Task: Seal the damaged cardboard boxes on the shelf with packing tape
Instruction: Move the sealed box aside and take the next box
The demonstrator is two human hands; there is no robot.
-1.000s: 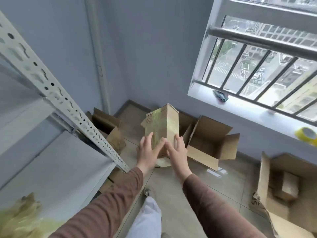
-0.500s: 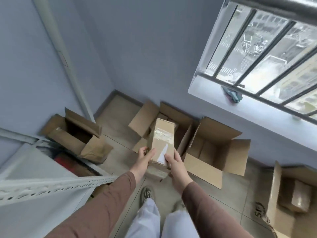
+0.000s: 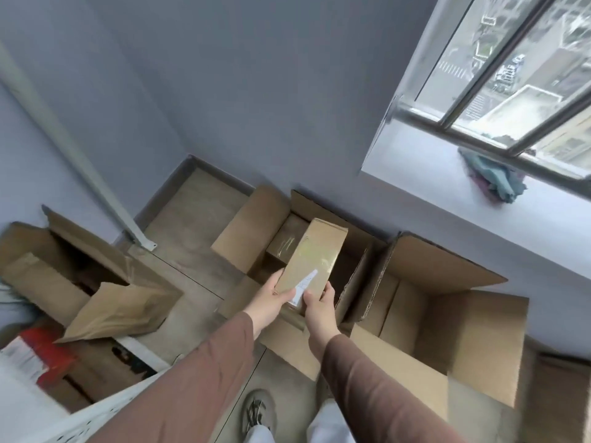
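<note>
I hold a small taped cardboard box (image 3: 315,254) by its near end, tilted down over a large open carton (image 3: 252,225) on the floor. My left hand (image 3: 270,297) grips its left corner and my right hand (image 3: 318,302) grips its right corner. The small box has shiny tape along its top and a white label near my fingers. Another small taped box (image 3: 284,243) lies inside the open carton, just beyond and left of the held one.
A second open carton (image 3: 447,318) stands to the right, below a windowsill (image 3: 479,199) with a bundle of cloth (image 3: 492,179). An open carton (image 3: 64,273) sits at the left beside a white pipe (image 3: 64,148). The white shelf edge (image 3: 64,423) is at bottom left.
My view has tipped down from the shelf toward the floor. Both hands have lowered the small taped box from chest height to just above the open carton.
</note>
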